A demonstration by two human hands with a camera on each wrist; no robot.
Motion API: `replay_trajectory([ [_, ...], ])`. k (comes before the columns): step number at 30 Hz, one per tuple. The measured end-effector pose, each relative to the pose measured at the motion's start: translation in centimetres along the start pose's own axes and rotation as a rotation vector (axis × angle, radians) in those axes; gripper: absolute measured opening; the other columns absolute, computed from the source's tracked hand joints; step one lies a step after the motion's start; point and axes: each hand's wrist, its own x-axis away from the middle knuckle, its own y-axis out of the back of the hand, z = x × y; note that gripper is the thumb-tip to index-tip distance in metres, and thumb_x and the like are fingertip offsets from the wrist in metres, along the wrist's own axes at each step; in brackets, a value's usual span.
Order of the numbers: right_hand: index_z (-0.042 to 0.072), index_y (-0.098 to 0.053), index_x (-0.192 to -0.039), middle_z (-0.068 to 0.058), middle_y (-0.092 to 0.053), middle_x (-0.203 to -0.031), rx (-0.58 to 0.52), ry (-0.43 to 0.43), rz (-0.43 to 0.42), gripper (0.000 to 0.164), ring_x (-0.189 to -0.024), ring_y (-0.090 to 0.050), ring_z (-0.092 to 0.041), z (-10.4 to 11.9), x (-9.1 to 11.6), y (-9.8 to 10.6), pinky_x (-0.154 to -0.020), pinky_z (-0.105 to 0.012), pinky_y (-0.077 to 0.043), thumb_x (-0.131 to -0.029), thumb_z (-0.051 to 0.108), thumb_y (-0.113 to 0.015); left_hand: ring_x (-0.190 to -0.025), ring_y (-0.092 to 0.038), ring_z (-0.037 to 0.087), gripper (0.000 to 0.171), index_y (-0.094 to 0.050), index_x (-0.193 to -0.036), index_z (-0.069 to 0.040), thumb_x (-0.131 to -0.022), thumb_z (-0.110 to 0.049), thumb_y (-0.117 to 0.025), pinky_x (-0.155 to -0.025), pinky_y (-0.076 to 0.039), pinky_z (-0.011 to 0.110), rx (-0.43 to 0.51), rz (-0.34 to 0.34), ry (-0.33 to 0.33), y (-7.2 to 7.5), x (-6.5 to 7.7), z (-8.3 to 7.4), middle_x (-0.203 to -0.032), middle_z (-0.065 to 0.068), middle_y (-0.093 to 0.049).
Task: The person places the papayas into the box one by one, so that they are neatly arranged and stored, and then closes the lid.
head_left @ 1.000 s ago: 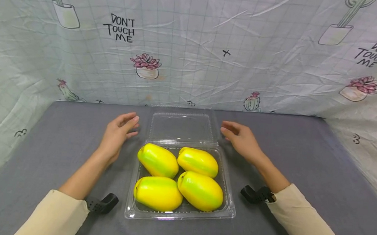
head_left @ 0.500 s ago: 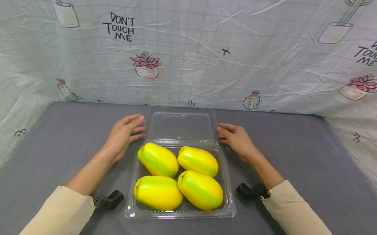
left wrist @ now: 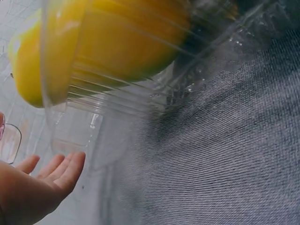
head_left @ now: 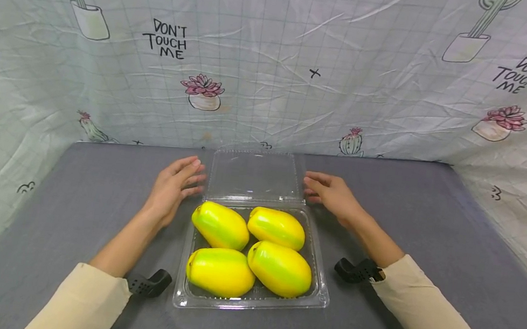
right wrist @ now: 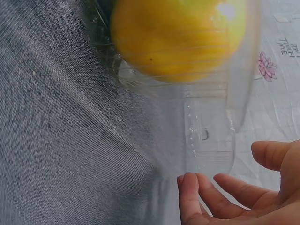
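A clear plastic clamshell box (head_left: 252, 307) lies unfolded on the grey cloth, with several yellow-green mangoes (head_left: 279, 269) in its base. Its transparent lid (head_left: 257, 174) extends from the far side of the base, tipped slightly upward. My left hand (head_left: 175, 184) is at the lid's left edge, its fingers fairly straight. On the opposite edge is my right hand (head_left: 330, 196), fingers extended and thumb apart. In both wrist views the fingertips of the left hand (left wrist: 42, 187) and right hand (right wrist: 239, 197) appear at or against the lid's rim; exact contact is hard to tell.
Grey cloth (head_left: 92, 210) covers the table around the box. A printed white curtain (head_left: 263, 77) hangs close behind the lid and along both sides. Black wrist mounts (head_left: 149, 283) sit near the box's left and right sides.
Both hands have moved inward to the lid's side edges. The lid's far end has risen slightly. The mangoes and the base have stayed in place.
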Motion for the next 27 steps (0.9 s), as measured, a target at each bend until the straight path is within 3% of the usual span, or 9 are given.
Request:
replay_trajectory([
  [7, 0.004, -0.038, -0.146, -0.017, -0.042, -0.144, 0.009, 0.021, 0.012, 0.052, -0.12, -0.05, -0.035, 1.0, 0.6, 0.7, -0.099, -0.047, -0.042, -0.101, 0.029, -0.049, -0.126, -0.044, 0.039, 0.063, -0.028, -0.146, 0.003, -0.1, -0.033, -0.05, -0.098, -0.044, 0.042, -0.02, -0.002, -0.043, 0.1, 0.4, -1.1, -0.142, 0.024, -0.04],
  [12, 0.003, -0.04, -0.144, -0.017, -0.045, -0.14, -0.044, 0.042, 0.016, 0.051, -0.118, -0.049, -0.035, 1.6, 0.9, 1.3, -0.098, -0.046, -0.043, -0.101, 0.026, -0.051, -0.124, -0.046, 0.039, 0.061, -0.031, -0.146, 0.002, -0.1, -0.033, -0.051, -0.097, -0.045, 0.042, -0.028, -0.006, -0.071, 0.2, 0.6, -2.0, -0.141, 0.024, -0.043],
  [20, 0.006, -0.039, -0.145, -0.016, -0.051, -0.135, -0.07, 0.054, 0.021, 0.053, -0.112, -0.052, -0.032, 2.5, 1.7, 2.3, -0.093, -0.045, -0.044, -0.1, 0.032, -0.05, -0.123, -0.046, 0.037, 0.062, -0.034, -0.144, 0.002, -0.099, -0.036, -0.052, -0.099, -0.042, 0.043, -0.045, -0.025, -0.083, 0.2, 1.1, -3.3, -0.138, 0.025, -0.047],
  [27, 0.005, -0.036, -0.146, -0.018, -0.049, -0.136, -0.113, 0.052, 0.033, 0.055, -0.115, -0.05, -0.034, 3.1, 2.4, 2.5, -0.093, -0.042, -0.045, -0.1, 0.032, -0.05, -0.116, -0.05, 0.032, 0.058, -0.039, -0.143, -0.001, -0.098, -0.036, -0.054, -0.089, -0.046, 0.034, -0.065, -0.057, -0.078, -0.3, 1.6, -4.1, -0.137, 0.023, -0.05],
])
